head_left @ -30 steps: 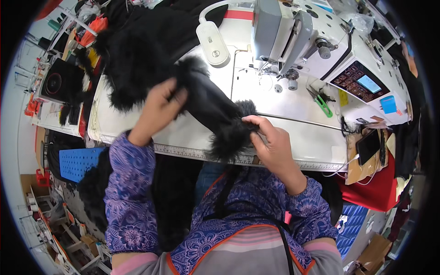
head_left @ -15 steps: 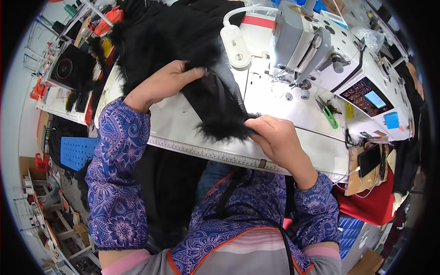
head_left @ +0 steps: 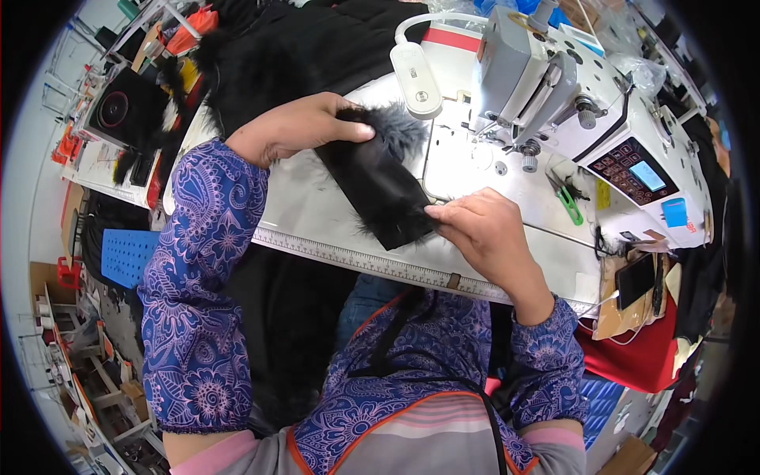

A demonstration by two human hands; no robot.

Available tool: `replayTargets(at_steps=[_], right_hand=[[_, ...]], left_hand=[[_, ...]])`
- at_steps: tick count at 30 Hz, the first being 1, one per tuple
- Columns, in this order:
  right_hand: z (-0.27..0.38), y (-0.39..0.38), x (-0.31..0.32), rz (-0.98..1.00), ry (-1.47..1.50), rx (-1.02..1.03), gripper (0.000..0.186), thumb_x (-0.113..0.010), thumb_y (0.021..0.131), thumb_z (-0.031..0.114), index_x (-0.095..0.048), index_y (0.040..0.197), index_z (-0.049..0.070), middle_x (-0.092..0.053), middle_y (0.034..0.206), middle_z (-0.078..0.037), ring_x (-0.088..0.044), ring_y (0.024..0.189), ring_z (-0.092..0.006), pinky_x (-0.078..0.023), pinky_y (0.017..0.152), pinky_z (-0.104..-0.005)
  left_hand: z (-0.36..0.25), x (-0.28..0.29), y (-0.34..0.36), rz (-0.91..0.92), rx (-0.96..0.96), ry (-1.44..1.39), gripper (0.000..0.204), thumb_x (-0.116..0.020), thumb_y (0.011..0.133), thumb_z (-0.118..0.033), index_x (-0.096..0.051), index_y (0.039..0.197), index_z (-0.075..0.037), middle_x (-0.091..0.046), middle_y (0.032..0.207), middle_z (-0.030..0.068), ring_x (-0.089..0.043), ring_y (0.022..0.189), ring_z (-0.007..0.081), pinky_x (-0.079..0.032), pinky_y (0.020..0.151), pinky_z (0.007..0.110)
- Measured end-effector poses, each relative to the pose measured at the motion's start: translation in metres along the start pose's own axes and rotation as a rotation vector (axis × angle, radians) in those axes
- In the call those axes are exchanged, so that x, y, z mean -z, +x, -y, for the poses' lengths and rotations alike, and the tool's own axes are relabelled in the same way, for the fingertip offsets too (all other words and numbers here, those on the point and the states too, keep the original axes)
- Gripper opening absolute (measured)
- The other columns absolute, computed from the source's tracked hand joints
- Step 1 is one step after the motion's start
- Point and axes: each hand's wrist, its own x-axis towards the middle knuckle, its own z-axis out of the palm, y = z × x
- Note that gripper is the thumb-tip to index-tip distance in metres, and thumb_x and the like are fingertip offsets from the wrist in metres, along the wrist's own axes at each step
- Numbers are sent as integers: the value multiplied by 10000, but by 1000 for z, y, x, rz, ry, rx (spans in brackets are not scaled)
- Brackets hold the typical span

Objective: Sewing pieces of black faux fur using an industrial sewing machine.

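Observation:
Between my hands is a piece of black fabric (head_left: pixel 378 190) with a smooth, slightly shiny face up. Fluffy black-grey fur (head_left: pixel 397 131) sticks out along its far edge. My left hand (head_left: pixel 313 131) pinches the far left end, thumb on top. My right hand (head_left: pixel 484 229) grips the near right corner between thumb and fingers. The piece is held over the white sewing table (head_left: pixel 309 214), in front and to the left of the sewing machine needle area. Fingers under the fabric are hidden.
The sewing machine (head_left: pixel 546 87) stands at the right back, a white lamp (head_left: pixel 416 79) beside it. Green-handled snips (head_left: pixel 568 204) and a phone (head_left: pixel 636 281) lie to the right. A large pile of black fabric (head_left: pixel 317 47) covers the back left. A ruler strip (head_left: pixel 356 261) follows the front edge.
The black piece has been turned so its smooth face shows, with grey-looking fur now standing out at the far edge. My left hand has shifted slightly right; my right hand keeps its corner.

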Motion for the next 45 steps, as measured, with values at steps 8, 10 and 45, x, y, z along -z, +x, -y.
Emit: replayTargets(at_steps=[8, 10, 45], right_hand=[[12, 13, -1, -31, 164, -17, 183, -746, 753, 104, -716, 932, 76, -688, 813, -68, -635, 786, -246, -448, 682, -341], [9, 13, -3, -61, 182, -104, 148, -724, 784, 126, -698, 920, 77, -676, 812, -82, -624, 773, -283, -458, 722, -363], [-24, -13, -13, 65, 481, -366, 215, -734, 786, 153, -700, 951, 20, -569, 962, -127, -588, 909, -262, -465, 822, -337]], left_hand=[[-15, -51, 7, 17, -216, -83, 442, -589, 965, -311, -586, 1248, 28, -642, 1176, 94, -541, 1002, 129, -443, 897, 269], [-15, -60, 6, 8, -195, -152, 439, -598, 957, -301, -589, 1236, 37, -643, 1165, 94, -533, 991, 129, -439, 892, 271], [27, -66, 27, 154, -192, -275, 347, -703, 881, -91, -614, 1196, 23, -651, 1053, 27, -591, 936, 78, -482, 857, 233]])
